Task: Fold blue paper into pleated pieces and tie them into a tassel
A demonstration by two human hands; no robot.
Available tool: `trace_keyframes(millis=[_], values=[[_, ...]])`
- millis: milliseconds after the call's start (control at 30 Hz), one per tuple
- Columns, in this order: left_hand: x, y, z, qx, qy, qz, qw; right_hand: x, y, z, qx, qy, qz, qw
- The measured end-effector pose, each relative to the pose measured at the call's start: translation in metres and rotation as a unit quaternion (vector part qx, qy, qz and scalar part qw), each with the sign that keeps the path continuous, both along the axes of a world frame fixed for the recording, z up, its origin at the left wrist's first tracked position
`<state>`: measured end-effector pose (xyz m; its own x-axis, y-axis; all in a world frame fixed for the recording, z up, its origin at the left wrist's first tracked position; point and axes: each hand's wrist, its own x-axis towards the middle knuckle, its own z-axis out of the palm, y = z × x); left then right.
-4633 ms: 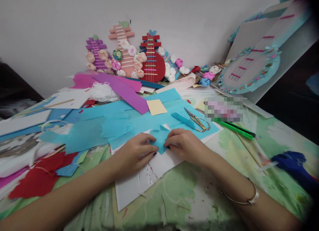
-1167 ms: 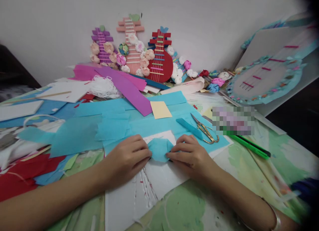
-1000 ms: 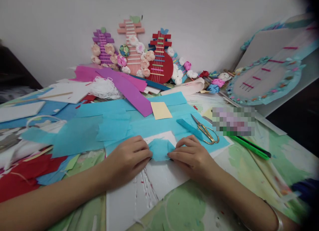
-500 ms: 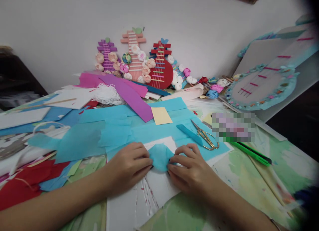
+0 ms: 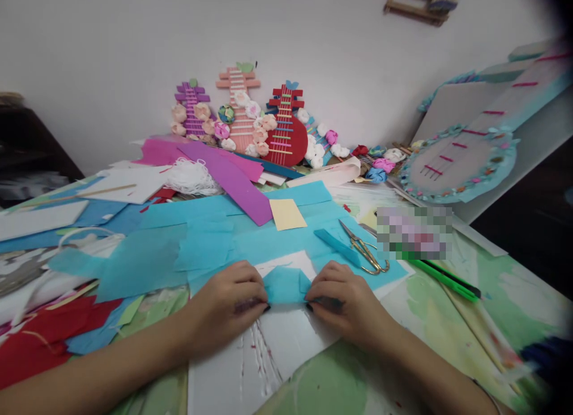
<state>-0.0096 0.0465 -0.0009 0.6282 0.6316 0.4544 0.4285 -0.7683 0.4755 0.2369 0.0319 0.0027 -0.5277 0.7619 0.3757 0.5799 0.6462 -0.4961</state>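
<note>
A small piece of light blue crepe paper (image 5: 286, 285) is stretched between my two hands, its near edge folded straight. My left hand (image 5: 233, 298) pinches its left end, thumb against fingers. At the other end my right hand (image 5: 344, 298) pinches the paper in the same way. Under them lies a white board (image 5: 224, 373) with streaks of what looks like dried glue. Beyond my hands spreads a larger blue paper sheet (image 5: 255, 242). Gold-handled scissors (image 5: 364, 251) lie on it, beside a folded blue strip (image 5: 338, 248) and a cream paper square (image 5: 287, 215).
Red paper (image 5: 49, 337) and other scraps cover the left side. A green box cutter (image 5: 443, 277) lies at the right. Along the wall stand several paper lutes, one red (image 5: 289, 141). White string (image 5: 190, 177) and a purple strip (image 5: 233, 182) lie at the back.
The blue piece was rounded and flatter; its near edge is now folded over into a straight line. Both hands have kept hold of its ends. The view has tilted up slightly.
</note>
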Motion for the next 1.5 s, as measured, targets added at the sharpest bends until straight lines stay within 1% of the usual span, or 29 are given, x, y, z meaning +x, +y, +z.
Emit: trace_keyframes(millis=[133, 300, 500, 667, 800, 1000, 1167, 1500], values=[[-0.001, 0.001, 0.000, -0.041, 0.002, 0.019, 0.999, 0.001, 0.001, -0.001, -0.035, 0.012, -0.008, 0.999], [-0.002, 0.003, 0.001, -0.122, -0.006, 0.035, 0.992, -0.002, 0.000, 0.003, -0.094, 0.021, -0.030, 0.995], [-0.002, 0.006, 0.001, -0.159, -0.015, 0.027, 0.987, -0.005, -0.003, 0.006, -0.121, 0.020, -0.044, 0.991], [-0.001, 0.006, 0.003, -0.170, -0.011, 0.028, 0.985, -0.008, -0.005, 0.010, -0.133, -0.009, -0.060, 0.989], [-0.001, 0.005, 0.003, -0.178, -0.013, 0.025, 0.984, -0.010, -0.006, 0.013, -0.143, -0.025, -0.057, 0.988], [0.000, 0.005, 0.004, -0.193, -0.009, 0.027, 0.981, -0.013, -0.007, 0.008, -0.134, -0.010, -0.068, 0.989], [0.003, 0.004, 0.005, -0.185, 0.010, 0.044, 0.982, -0.016, -0.010, 0.005, -0.114, 0.006, -0.088, 0.990], [0.004, 0.002, -0.002, -0.154, 0.029, 0.055, 0.986, -0.021, -0.012, -0.001, -0.073, 0.004, -0.118, 0.990]])
